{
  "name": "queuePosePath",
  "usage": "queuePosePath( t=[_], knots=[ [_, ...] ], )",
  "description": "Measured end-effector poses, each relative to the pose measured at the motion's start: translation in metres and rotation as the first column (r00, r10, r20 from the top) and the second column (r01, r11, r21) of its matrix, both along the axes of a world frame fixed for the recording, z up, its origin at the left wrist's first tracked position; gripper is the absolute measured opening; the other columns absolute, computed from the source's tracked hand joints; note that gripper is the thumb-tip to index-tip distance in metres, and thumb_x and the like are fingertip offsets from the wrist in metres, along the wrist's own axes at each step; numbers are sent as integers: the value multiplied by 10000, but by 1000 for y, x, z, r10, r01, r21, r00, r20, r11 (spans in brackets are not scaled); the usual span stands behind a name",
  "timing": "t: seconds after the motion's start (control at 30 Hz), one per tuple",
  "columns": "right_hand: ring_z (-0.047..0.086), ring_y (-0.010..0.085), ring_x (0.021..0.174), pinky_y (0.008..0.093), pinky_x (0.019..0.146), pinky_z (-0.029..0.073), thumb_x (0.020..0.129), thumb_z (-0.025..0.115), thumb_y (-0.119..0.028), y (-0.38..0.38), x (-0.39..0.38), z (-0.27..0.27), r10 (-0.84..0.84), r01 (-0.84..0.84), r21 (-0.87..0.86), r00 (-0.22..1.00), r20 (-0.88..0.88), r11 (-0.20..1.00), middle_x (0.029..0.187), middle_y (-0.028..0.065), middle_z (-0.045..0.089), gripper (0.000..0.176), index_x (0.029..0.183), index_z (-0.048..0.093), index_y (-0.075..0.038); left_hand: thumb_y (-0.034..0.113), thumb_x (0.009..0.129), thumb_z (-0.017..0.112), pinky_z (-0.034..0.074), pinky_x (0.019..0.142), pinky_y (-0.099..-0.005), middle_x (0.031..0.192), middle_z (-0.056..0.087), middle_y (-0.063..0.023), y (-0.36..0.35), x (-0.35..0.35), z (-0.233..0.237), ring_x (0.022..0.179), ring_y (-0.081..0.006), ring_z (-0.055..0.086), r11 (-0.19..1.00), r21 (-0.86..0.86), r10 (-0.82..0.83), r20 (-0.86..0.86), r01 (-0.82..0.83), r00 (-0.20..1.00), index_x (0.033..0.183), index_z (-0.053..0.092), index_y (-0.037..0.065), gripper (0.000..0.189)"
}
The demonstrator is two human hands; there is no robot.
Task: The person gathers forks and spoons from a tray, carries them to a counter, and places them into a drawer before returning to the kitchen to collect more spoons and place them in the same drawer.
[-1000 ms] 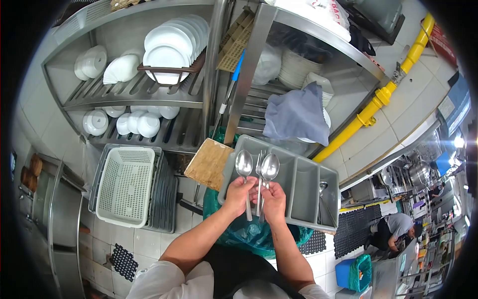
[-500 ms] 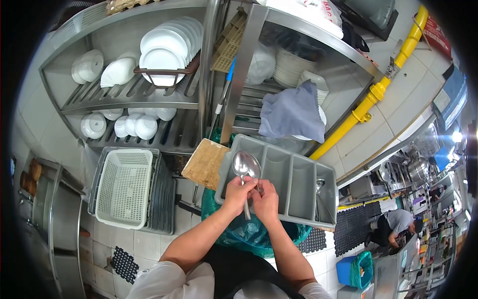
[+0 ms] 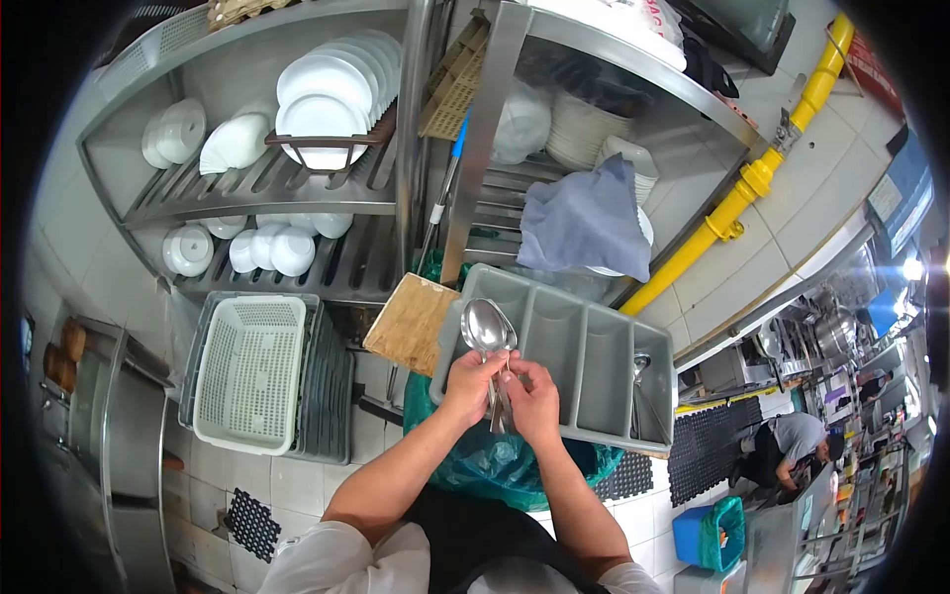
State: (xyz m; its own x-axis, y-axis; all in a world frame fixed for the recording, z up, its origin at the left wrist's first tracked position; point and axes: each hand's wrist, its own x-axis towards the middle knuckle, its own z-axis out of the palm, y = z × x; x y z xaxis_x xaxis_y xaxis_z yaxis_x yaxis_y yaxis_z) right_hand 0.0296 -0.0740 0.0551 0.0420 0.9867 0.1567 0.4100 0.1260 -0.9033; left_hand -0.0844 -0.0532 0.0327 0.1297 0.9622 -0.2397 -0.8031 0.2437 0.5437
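Observation:
Large metal spoons (image 3: 484,327) are stacked together, bowls pointing away from me and handles toward me. My left hand (image 3: 469,388) is closed on them from the left, thumb and fingers at the handles. From the other side my right hand (image 3: 532,398) pinches the handles, its fingertips meeting those of the left. Behind and to the right of the hands lies a grey cutlery tray (image 3: 604,371) with long compartments. A few metal utensils (image 3: 641,371) rest in its far right compartment.
A wooden board (image 3: 412,322) sits left of the tray, and a green bag (image 3: 485,465) hangs below it. A white basket (image 3: 249,371) tops stacked trays at left. Shelves hold white plates (image 3: 322,119) and bowls. A yellow pipe (image 3: 737,203) and a bending person (image 3: 792,441) are at right.
The spoons have come closer together, one bowl now covering more of the other, and their handles are bunched below my fingers. The hands stay in nearly the same place.

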Motion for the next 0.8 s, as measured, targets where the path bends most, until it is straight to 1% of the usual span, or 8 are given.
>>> queuePosePath(
  t=[0.3, 0.37, 0.43, 0.47, 0.53, 0.67, 0.73, 0.8],
  knots=[
    [620, 270, 801, 357, 738, 480, 789, 684, -212, 22, 10, -23, -12, 5, -197, 999, -34, 980, 871, 167, 633, 255, 905, 659, 14, 152, 931, 543, 530, 703, -306, 856, 608, -78, -2, 0, -7, 762, -168, 620, 998, 49, -26, -64, 29, 998, 941, 514, 30, 126],
    [616, 279, 799, 360, 741, 475, 786, 686, -218, 24, 8, -25, -15, 7, -220, 999, -36, 975, 845, 169, 633, 260, 883, 661, 21, 169, 941, 529, 517, 673, -301, 821, 574, -50, 0, 5, -9, 732, -142, 597, 995, 82, 64, -77, -58, 995, 931, 504, 52, 119],
    [499, 62, 548, 240, 469, 383, 832, 661, -198, 24, 6, -25, 0, 0, -16, 1000, 26, 1000, 658, 17, 591, 200, 818, 646, 1, 172, 942, 529, 516, 676, -302, 835, 575, -53, 0, 3, -13, 744, -138, 595, 997, 64, 49, -82, -44, 995, 931, 503, 56, 119],
    [499, 62, 548, 240, 469, 383, 832, 661, -198, 25, 6, -23, -2, 2, -15, 1000, 24, 1000, 658, 17, 591, 200, 818, 646, 1, 175, 943, 529, 515, 680, -304, 848, 577, -56, 0, 2, -14, 756, -134, 593, 999, 42, 36, -86, -33, 996, 931, 502, 60, 118],
    [508, 58, 589, 234, 493, 386, 854, 637, -193, 27, 8, -19, 34, -56, -206, 994, -108, 977, 676, 16, 590, 197, 801, 635, -3, 177, 946, 520, 523, 709, -325, 878, 585, -73, 0, 0, -17, 800, -160, 605, 997, 74, 38, -81, -32, 996, 940, 495, 57, 123],
    [564, 87, 648, 240, 542, 438, 897, 585, -182, 27, 16, -23, 46, -120, -267, 962, -268, 956, 752, 47, 620, 167, 868, 589, -17, 184, 960, 486, 535, 780, -402, 992, 601, -136, -4, 0, -1, 935, -266, 623, 997, 49, 52, 62, -55, 997, 982, 472, 47, 140],
    [619, 179, 658, 289, 587, 515, 910, 563, -197, 23, 20, -19, -95, -120, -256, 716, -691, 959, 845, 108, 640, 192, 964, 530, -15, 215, 972, 451, 532, 788, -442, 1054, 595, -166, -1, -3, -2, 985, -318, 614, 997, 57, 37, 114, -44, 993, 1011, 460, 48, 171],
    [626, 201, 652, 314, 573, 541, 928, 531, -189, 21, 30, -10, -133, -126, -283, 659, -740, 951, 829, 122, 629, 180, 1011, 479, -37, 272, 979, 429, 530, 799, -441, 1043, 599, -160, 0, -6, 0, 998, -328, 610, 998, -12, 63, 90, -62, 994, 1023, 465, 66, 214]
  ],
)
